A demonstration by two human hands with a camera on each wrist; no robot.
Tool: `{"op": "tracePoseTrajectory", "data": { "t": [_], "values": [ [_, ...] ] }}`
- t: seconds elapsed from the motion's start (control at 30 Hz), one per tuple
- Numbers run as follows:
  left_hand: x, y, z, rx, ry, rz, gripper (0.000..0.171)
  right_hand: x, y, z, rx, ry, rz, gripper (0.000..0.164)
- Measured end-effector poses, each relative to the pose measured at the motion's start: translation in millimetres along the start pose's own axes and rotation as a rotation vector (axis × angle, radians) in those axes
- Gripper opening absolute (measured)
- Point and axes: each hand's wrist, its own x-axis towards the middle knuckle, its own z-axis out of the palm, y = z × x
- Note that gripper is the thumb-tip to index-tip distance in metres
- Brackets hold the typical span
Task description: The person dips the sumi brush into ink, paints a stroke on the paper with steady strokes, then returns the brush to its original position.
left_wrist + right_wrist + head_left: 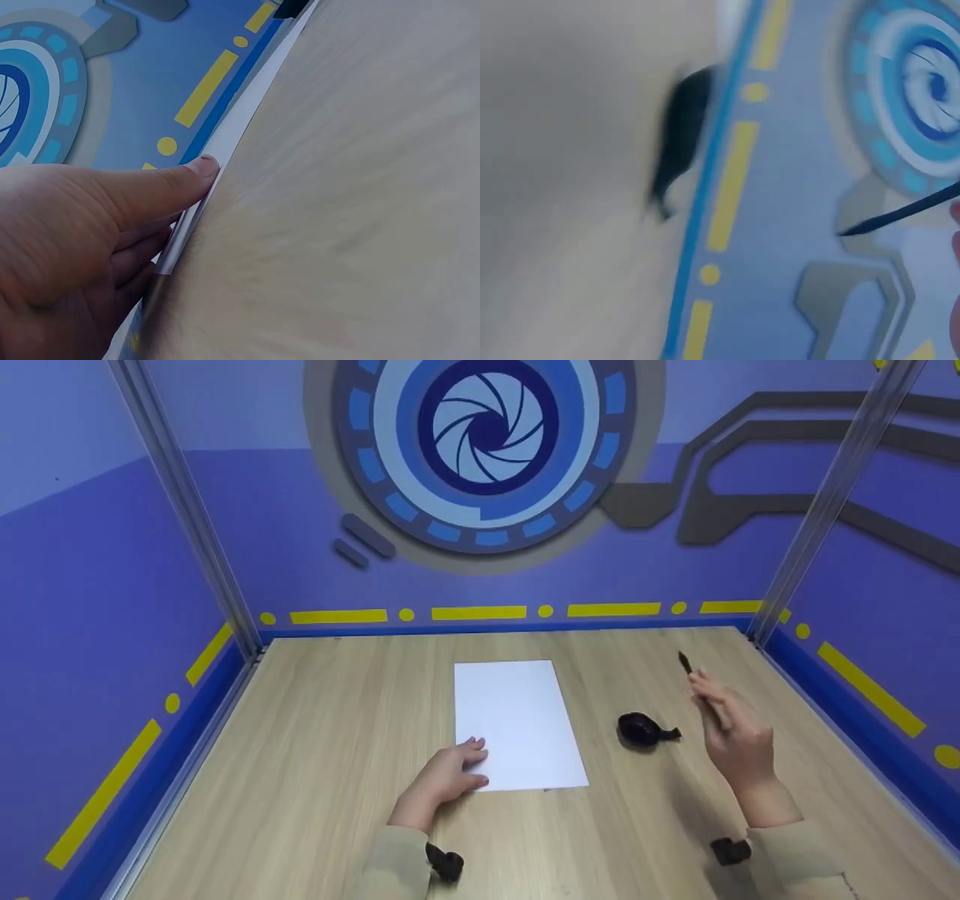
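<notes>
A blank white sheet of paper [517, 720] lies on the table. My left hand [446, 775] rests on its lower left edge, with thumb and fingers spread over the corner area; the left wrist view shows the thumb against the sheet [259, 86]. Raised above the table at the right, my right hand [739, 739] pinches a thin brush [684, 662] with a dark pointed tip. That brush [900, 216] points away from the fingers in the right wrist view, its rear part hidden. Between paper and right hand sits a small black dish with a short handle [639, 729].
The wooden table [315, 750] is bounded by a blue back wall [262, 532] and side walls with metal posts [184, 502] at the corners. Black wrist-worn devices [445, 862] sit at both sleeves.
</notes>
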Motion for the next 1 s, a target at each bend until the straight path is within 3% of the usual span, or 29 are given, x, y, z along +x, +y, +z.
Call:
{"op": "tracePoseTrajectory", "data": {
  "t": [0.17,0.3,0.43,0.63,0.83,1.0],
  "values": [
    [0.8,-0.2,-0.7,-0.001,0.002,-0.004,0.052,17,-3,3,0.315,0.266,0.564,0.012],
    [1.1,0.0,-0.9,-0.002,0.003,0.003,0.051,19,8,-1,0.535,0.450,0.883,0.018],
    [1.1,0.4,-0.9,0.005,0.000,-0.010,0.051,9,17,-5,0.601,0.550,1.042,0.021],
    [1.9,0.9,-1.3,0.005,0.004,-0.021,0.052,-8,26,-7,0.620,0.593,1.262,0.019],
    [0.7,1.1,-0.3,0.001,-0.002,-0.012,0.051,-24,35,-7,0.545,0.530,1.429,0.019],
    [0.7,0.3,-0.8,-0.002,0.000,-0.010,0.051,-38,43,-4,0.484,0.446,1.445,0.017]
  ]
}}
